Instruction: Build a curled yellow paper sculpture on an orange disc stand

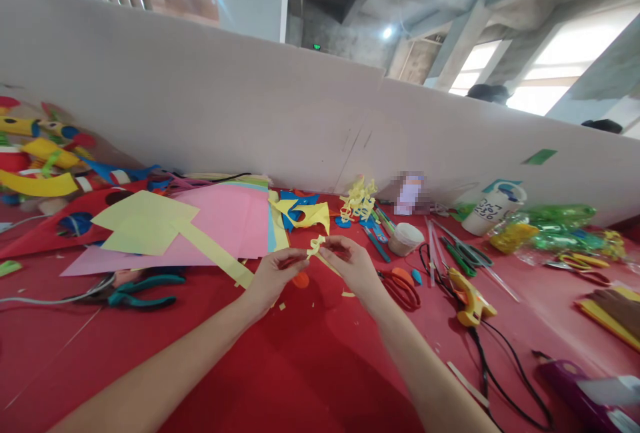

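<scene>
My left hand and my right hand meet over the red table, fingers pinched together. Between them they hold a small curly yellow paper strip, its twisted end sticking up between the fingertips. A flat tail of the strip runs under my right hand. An orange paper circle lies on the table just below my left fingers. Small yellow scraps are scattered beneath my hands.
Pink and yellow paper sheets lie at left, teal pliers in front of them. Orange scissors, a yellow glue gun with a black cord, a tape roll and a cup sit at right. A pale partition wall stands behind.
</scene>
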Demonstrator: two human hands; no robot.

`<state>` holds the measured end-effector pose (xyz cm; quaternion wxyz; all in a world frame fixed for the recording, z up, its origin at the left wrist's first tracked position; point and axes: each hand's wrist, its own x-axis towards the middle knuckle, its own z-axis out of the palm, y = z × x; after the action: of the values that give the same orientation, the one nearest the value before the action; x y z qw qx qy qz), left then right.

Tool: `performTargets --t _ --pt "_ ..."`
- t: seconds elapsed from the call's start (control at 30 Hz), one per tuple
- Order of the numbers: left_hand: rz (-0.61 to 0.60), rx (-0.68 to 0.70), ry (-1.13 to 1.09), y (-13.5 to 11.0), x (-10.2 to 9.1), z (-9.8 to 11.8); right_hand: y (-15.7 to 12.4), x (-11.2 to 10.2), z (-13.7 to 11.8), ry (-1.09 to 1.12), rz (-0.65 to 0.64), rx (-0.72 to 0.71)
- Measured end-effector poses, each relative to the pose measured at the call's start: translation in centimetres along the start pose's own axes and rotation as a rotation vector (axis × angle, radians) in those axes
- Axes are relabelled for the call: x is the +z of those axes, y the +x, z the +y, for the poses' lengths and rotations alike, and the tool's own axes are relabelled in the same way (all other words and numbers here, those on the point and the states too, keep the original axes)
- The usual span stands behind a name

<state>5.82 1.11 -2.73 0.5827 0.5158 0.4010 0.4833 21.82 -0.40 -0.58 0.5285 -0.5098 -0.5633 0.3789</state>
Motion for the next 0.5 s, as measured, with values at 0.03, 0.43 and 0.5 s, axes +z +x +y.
performTargets --t 0.03,0.43,0.5 --pt "-0.003 0.005 0.002 0.03 -0.05 -0.09 0.01 -0.02 0.03 0.021 -0.023 0.018" --pt "-0.019 0.028 0.039 0.12 -0.17 -0.09 -0.1 0.08 -0.05 0.05 -0.074 0.035" --pt "-0.022 0.028 0.032 0.15 -0.17 -0.17 -0.1 0.08 -0.03 0.059 -0.087 0.03"
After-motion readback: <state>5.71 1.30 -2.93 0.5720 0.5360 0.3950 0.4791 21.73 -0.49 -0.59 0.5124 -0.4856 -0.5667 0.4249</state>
